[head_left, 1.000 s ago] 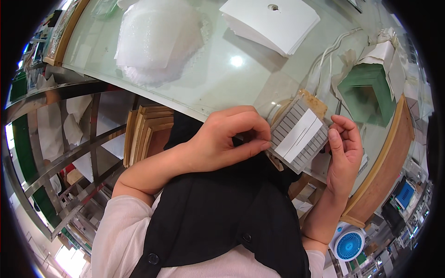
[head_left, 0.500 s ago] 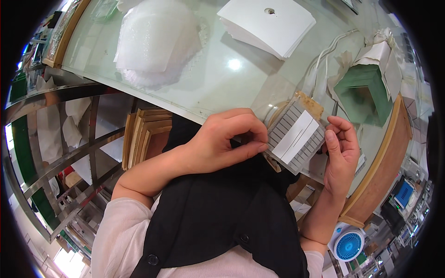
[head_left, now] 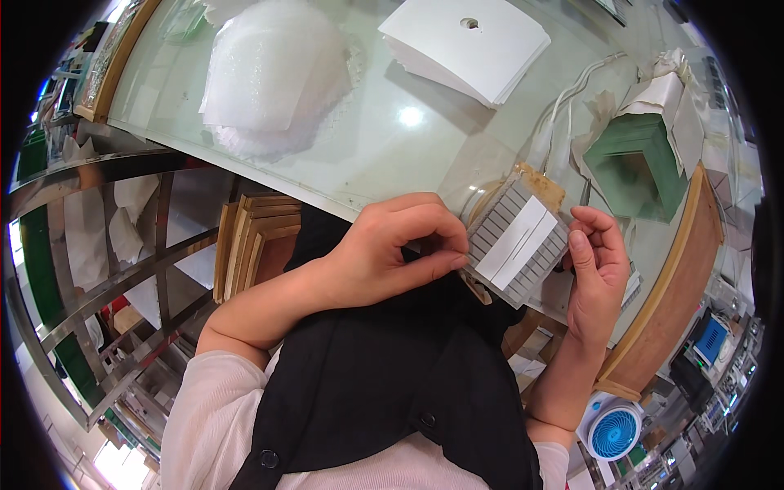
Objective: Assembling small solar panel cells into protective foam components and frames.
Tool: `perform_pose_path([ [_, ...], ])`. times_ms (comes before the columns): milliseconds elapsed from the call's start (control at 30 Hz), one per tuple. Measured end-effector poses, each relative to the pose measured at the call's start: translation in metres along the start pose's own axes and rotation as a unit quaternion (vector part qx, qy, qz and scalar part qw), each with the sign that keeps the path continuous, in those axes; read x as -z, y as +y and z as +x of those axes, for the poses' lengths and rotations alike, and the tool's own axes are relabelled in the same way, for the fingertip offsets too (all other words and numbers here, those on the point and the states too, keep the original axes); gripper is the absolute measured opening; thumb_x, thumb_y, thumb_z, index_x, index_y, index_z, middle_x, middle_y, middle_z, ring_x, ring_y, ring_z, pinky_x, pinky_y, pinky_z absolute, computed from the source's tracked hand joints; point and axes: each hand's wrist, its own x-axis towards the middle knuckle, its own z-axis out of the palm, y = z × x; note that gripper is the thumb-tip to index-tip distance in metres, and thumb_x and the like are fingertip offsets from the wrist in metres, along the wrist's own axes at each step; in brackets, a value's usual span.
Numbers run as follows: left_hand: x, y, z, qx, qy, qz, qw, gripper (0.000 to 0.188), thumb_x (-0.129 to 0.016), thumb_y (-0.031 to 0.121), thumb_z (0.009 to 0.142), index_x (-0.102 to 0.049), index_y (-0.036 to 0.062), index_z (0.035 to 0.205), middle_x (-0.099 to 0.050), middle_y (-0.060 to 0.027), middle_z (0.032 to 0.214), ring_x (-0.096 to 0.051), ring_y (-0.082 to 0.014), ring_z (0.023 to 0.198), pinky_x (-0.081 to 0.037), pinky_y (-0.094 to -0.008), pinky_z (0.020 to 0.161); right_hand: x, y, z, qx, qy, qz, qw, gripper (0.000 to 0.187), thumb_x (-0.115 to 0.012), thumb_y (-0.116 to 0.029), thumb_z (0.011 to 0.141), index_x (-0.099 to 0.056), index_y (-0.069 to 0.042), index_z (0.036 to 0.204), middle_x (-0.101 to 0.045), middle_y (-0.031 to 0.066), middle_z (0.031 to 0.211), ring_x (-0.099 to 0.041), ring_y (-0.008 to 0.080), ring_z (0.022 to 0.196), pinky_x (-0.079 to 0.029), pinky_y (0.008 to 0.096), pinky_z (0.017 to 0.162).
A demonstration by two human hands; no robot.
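A clear flat rectangular plate with rows of grey strips (head_left: 488, 229) lies tilted between my hands, near the table's front edge. Two narrow white paper strips (head_left: 516, 242) lie side by side on it. At its left edge, my left hand (head_left: 412, 245) is closed in a pinch, thumb against forefinger; anything between the tips is too small to make out. By the right edge is my right hand (head_left: 600, 261), fingers curled and thumb close to the forefinger; what they grip, if anything, is hidden. A worn tan block (head_left: 543, 187) shows behind the plate.
White sheets (head_left: 469, 41) and a heap of translucent sheets (head_left: 269, 73) lie on the table. Green-edged glass panes (head_left: 641, 163) in torn paper stand at right, near white cables (head_left: 567, 98). Wooden frames (head_left: 260, 245) lean below the table; a blue fan (head_left: 614, 433) is lower right.
The whole view has shifted very slightly, with things sitting a little further left. Both hands keep nearly the same pose beside the plate.
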Motion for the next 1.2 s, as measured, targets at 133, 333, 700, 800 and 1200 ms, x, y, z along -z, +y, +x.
perform_pose_path([
  [133, 0.0, -0.001, 0.0, -0.006, 0.001, -0.004, 1.0, 0.019, -0.072, -0.006, 0.075, -0.062, 0.0034, 0.089, -0.063, -0.0063, 0.083, -0.061, -0.0177, 0.075, -0.047, -0.0271, 0.066, -0.001, -0.001, 0.0, 0.008, 0.0, -0.003, 1.0, 0.022, -0.06, -0.009, 0.092, -0.058, 0.0, 0.111, -0.052, -0.0019, 0.084, -0.045, 0.0053, 0.073, -0.037, 0.0189, 0.064],
  [333, 0.001, 0.0, -0.001, 0.0, 0.003, -0.014, 1.0, 0.02, -0.071, -0.005, 0.076, -0.061, 0.0034, 0.091, -0.062, -0.006, 0.085, -0.061, -0.0168, 0.077, -0.047, -0.0269, 0.067, 0.004, 0.0, 0.0, 0.003, -0.018, 0.003, 1.0, 0.027, -0.06, -0.011, 0.092, -0.057, 0.0, 0.116, -0.056, -0.0017, 0.091, -0.046, 0.0046, 0.075, -0.038, 0.0187, 0.066],
  [700, 0.011, 0.004, -0.009, 0.037, 0.021, -0.03, 0.999, 0.024, -0.072, -0.002, 0.078, -0.058, 0.0023, 0.098, -0.061, -0.0057, 0.086, -0.061, -0.0138, 0.079, -0.048, -0.0252, 0.069, 0.008, -0.005, 0.001, 0.035, 0.01, -0.05, 0.998, 0.023, -0.055, -0.013, 0.095, -0.058, 0.0, 0.114, -0.058, 0.0031, 0.093, -0.052, 0.0086, 0.079, -0.044, 0.0221, 0.072],
  [800, 0.014, 0.003, -0.011, 0.017, 0.021, 0.006, 1.0, 0.024, -0.072, -0.002, 0.078, -0.059, 0.0026, 0.097, -0.061, -0.0067, 0.088, -0.061, -0.0144, 0.078, -0.048, -0.026, 0.068, 0.005, -0.015, 0.002, 0.091, 0.058, -0.138, 0.985, 0.023, -0.055, -0.013, 0.095, -0.058, 0.0, 0.113, -0.059, 0.0033, 0.094, -0.053, 0.0084, 0.081, -0.044, 0.0217, 0.074],
  [1200, -0.001, 0.001, -0.004, -0.05, 0.006, 0.042, 0.998, 0.023, -0.073, -0.001, 0.076, -0.059, 0.0035, 0.094, -0.061, -0.0084, 0.087, -0.061, -0.0188, 0.076, -0.048, -0.0271, 0.065, 0.002, -0.009, 0.003, -0.035, -0.024, -0.058, 0.997, 0.02, -0.061, -0.016, 0.092, -0.061, 0.0, 0.105, -0.056, -0.0017, 0.082, -0.048, 0.0055, 0.071, -0.04, 0.0199, 0.064],
])
